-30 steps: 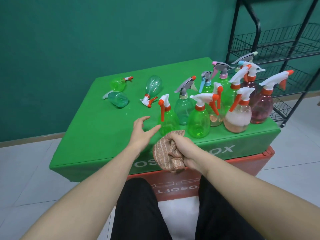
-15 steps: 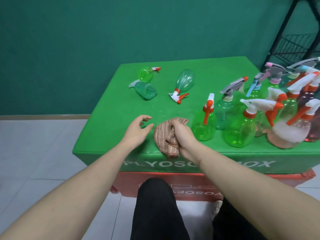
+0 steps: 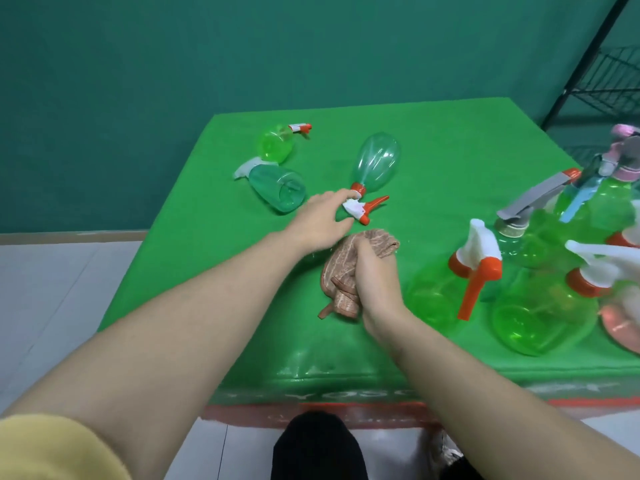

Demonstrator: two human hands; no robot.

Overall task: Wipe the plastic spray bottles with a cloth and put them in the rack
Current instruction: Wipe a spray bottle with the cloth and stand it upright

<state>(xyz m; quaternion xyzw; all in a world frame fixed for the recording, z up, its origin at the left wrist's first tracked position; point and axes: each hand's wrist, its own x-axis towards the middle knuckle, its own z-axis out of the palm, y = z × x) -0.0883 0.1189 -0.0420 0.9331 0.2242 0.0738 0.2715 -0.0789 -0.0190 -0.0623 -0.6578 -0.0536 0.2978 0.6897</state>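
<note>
A pale teal spray bottle lies on its side mid-table, nozzle toward the person; the left hand pinches its white trigger head, seemingly to lift it for wiping. The right hand grips the bunched brown cloth against the green table cover, ready beside it.

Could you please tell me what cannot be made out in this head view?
- Left hand: whether its fingers already grip the lying bottle; blurred.
- Upright bottles: their count; the right edge cuts them, blurred.
- Rack: its shelves; mostly out of frame.
- Cloth: partly hidden by the right hand.
</note>
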